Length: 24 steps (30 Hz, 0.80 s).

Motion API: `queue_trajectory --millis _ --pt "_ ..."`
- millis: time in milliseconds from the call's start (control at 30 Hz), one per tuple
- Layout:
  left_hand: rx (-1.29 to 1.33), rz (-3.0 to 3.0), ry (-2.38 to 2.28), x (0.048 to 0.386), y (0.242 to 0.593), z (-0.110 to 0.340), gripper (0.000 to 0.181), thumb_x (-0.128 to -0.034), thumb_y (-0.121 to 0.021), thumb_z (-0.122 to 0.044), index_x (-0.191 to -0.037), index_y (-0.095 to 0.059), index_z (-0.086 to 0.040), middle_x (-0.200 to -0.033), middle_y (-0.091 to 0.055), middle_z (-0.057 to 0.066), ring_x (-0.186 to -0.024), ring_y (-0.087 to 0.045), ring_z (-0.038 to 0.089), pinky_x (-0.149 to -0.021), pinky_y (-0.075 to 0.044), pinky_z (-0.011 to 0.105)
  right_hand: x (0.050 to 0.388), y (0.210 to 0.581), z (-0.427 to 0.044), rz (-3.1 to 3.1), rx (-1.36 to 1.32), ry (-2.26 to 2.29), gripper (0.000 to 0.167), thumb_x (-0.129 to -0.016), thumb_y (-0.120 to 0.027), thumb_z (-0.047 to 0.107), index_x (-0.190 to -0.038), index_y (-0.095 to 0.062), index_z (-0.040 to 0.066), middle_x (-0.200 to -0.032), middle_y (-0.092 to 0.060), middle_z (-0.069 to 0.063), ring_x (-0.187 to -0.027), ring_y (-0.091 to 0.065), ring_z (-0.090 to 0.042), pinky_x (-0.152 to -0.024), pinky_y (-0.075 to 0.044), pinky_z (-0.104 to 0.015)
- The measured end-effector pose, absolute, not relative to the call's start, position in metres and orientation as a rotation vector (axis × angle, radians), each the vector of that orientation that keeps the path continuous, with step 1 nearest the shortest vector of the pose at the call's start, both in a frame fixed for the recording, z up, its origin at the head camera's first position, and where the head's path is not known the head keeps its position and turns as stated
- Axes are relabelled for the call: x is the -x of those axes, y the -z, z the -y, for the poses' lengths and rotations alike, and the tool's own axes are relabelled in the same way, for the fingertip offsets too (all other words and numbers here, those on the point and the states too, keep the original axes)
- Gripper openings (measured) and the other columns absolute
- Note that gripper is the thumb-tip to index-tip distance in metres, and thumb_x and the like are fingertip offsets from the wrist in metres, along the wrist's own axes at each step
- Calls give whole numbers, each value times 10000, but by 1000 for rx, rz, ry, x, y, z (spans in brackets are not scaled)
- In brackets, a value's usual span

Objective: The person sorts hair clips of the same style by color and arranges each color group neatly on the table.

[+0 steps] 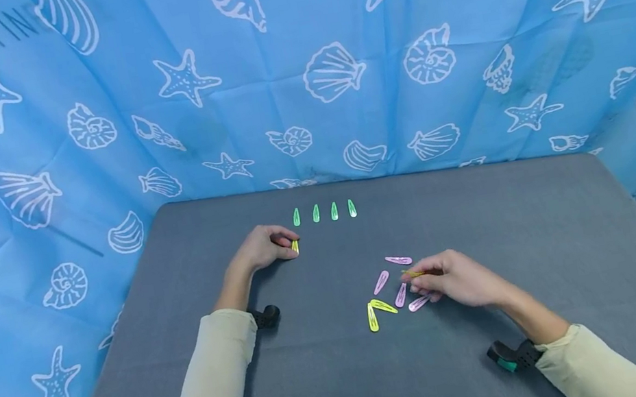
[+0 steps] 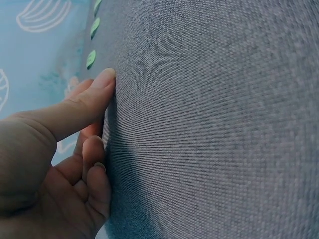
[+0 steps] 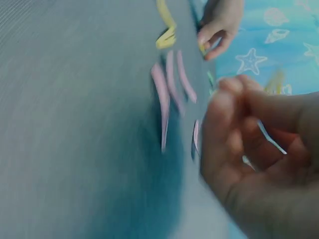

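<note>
In the head view my left hand (image 1: 266, 246) is at the table's far left part, thumb and fingers pinching a yellow snap hair clip (image 1: 296, 247) at the tabletop. In the left wrist view the left hand (image 2: 75, 129) hides that clip. My right hand (image 1: 458, 277) holds another yellow snap hair clip (image 1: 412, 273) between thumb and fingertips, raised above the loose clips. In the right wrist view this clip (image 3: 275, 82) looks blurred beyond the fingers. Several pink hair clips (image 1: 381, 282) lie beside and below the right hand, with two yellow clips (image 1: 372, 317) left of them.
Several green hair clips (image 1: 315, 213) stand in a spaced row near the far edge of the grey table (image 1: 248, 390). A blue curtain (image 1: 272, 67) with white shells and starfish hangs behind the table. Dark wrist devices (image 1: 514, 355) sit on both forearms.
</note>
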<state>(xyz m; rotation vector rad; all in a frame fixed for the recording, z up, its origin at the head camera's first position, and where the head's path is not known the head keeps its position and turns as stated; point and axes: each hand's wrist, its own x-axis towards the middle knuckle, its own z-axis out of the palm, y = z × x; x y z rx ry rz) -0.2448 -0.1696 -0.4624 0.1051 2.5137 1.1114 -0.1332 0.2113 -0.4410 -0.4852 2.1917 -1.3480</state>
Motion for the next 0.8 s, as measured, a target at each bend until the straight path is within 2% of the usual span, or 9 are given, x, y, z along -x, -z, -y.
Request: queue_trajectory --millis 167,300,367,467,633,700,800 --pt "-113 -2514 -1115 244 464 170 302 -852 -841 -153 -1145 -768 -160 -923 -651 5 -882 -574 199 -863 -442 351 146 444 -195 -1734 275 1676 454 -1060 -560 186 -1386 -505 -125 -1072 -693 -85 -890 -651 -105 -814 -590 -275" --pt "-126 -2515 -1121 245 463 170 301 -855 -838 -151 -1147 -766 -157 -918 -641 5 -869 -561 198 -841 -437 346 152 447 -180 -1756 215 1685 444 -1067 -534 170 -1390 -491 -131 -1062 -685 -74 -879 -640 -124 -788 -583 -279" --pt "-127 -2512 -1125 245 464 170 299 -856 -836 -147 -1146 -765 -155 -909 -637 4 -862 -556 197 -837 -433 346 153 447 -174 -1917 255 1595 386 -1059 -544 164 -1342 -558 -98 -1049 -683 -121 -866 -631 -162 -751 -574 -290" --pt "-130 -2515 -1122 246 463 170 298 -856 -836 -144 -1145 -764 -150 -906 -637 3 -862 -557 195 -840 -433 343 153 445 -162 -2222 431 1369 263 -1024 -597 149 -1209 -675 -20 -996 -698 -113 -820 -607 -155 -705 -530 -269" --pt "-135 -2522 -1106 246 463 171 296 -862 -832 -148 -1149 -761 -149 -923 -640 8 -874 -558 197 -840 -433 344 146 445 -133 -2537 729 1030 69 -956 -705 146 -980 -746 96 -854 -666 26 -706 -541 -42 -652 -455 -208" --pt "-136 -2526 -1100 246 463 171 294 -861 -832 -152 -1147 -762 -152 -927 -642 10 -876 -559 197 -839 -433 343 142 447 -121 -2585 794 951 56 -932 -745 178 -907 -739 128 -814 -634 52 -680 -510 -20 -633 -438 -201" --pt "-144 -2532 -1088 246 465 171 290 -863 -832 -158 -1144 -762 -155 -930 -642 11 -877 -555 196 -834 -430 343 133 450 -105 -2638 855 848 131 -889 -795 234 -824 -707 162 -769 -596 74 -679 -483 -20 -626 -412 -198"
